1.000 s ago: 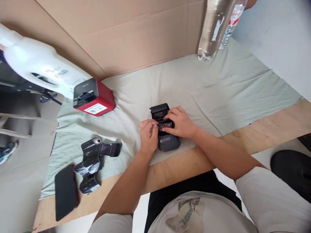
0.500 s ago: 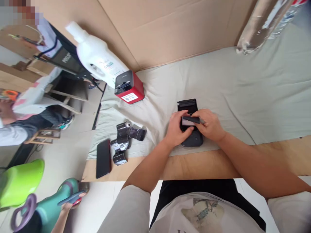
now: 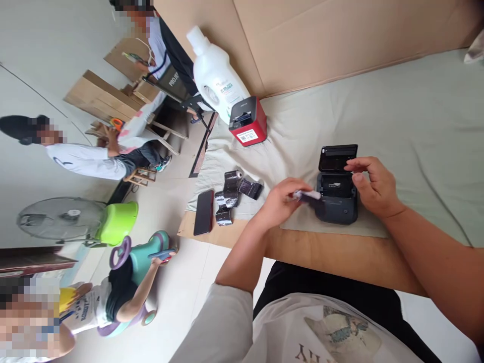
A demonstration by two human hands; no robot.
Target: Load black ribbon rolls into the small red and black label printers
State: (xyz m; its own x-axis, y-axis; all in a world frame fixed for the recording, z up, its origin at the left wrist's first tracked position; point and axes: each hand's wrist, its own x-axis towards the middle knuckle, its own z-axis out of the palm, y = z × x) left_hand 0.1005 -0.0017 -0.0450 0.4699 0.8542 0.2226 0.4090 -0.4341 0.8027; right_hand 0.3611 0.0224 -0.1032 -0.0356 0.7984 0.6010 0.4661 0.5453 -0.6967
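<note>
A black portable printer [image 3: 336, 209] lies on the cloth with its lid [image 3: 338, 157] raised and its inner bay exposed. To its left, my left hand [image 3: 280, 204] pinches a small paper roll [image 3: 308, 194], pale at the edge with a dark tail blurred by motion. My right hand [image 3: 376, 186] is at the printer's right side, thumb and fingers apart, fingertips close to the lid; whether they touch it I cannot tell. Strips of curled black label paper [image 3: 231, 189] rest farther left, with a small white-cored roll end among them.
A phone [image 3: 203, 212] lies near the table's left edge. Behind it stand a red-and-black box-shaped printer [image 3: 256, 123] and a white detergent bottle [image 3: 219, 73]. Cardboard [image 3: 340, 40] walls the back. Other people, a fan [image 3: 60, 214] and a green bucket [image 3: 119, 222] are off to the left.
My left hand has drawn the paper roll out leftward, away from the printer. My right hand has let go of it and moved to the lid's right side. The view has swung left.
</note>
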